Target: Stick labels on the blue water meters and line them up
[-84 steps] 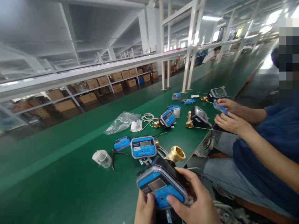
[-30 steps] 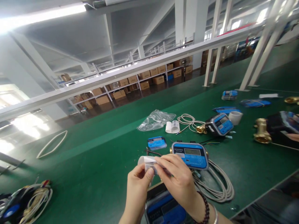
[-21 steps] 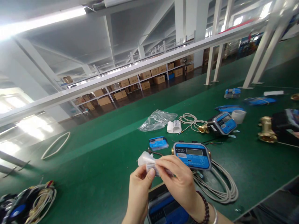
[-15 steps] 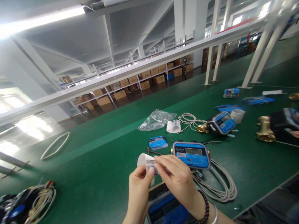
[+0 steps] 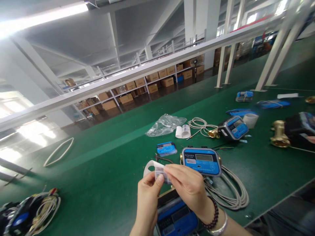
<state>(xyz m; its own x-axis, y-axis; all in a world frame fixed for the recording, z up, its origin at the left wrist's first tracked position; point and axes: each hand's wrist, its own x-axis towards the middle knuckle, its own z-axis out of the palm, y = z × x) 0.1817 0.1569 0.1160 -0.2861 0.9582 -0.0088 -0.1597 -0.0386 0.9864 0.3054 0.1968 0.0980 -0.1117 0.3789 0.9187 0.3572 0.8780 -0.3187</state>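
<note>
Between my two hands is a curled strip of printed white labels (image 5: 159,172). My left hand (image 5: 149,193) pinches it between thumb and fingers, its loose end looping up and back. The fingers of my right hand (image 5: 188,183) are closed at the strip's right edge. Under my hands lies a blue-faced meter (image 5: 177,218), partly hidden by them. Just beyond my right hand sits another blue meter (image 5: 203,161) with a grey display and a small white label, its grey cable (image 5: 236,193) coiled beside it. A small stack of blue face plates (image 5: 166,148) lies farther back.
Farther back lie a clear plastic bag (image 5: 166,125), label rolls (image 5: 183,131) and a meter with brass fitting (image 5: 233,127). At right, another person's fingers (image 5: 312,139) touch a black meter (image 5: 301,129). More cabled meters (image 5: 27,214) sit at lower left on the green table (image 5: 103,170).
The label strip's loop has opened wider and tilted slightly. My hands have shifted a little to the right, still holding the strip. The view has moved only slightly.
</note>
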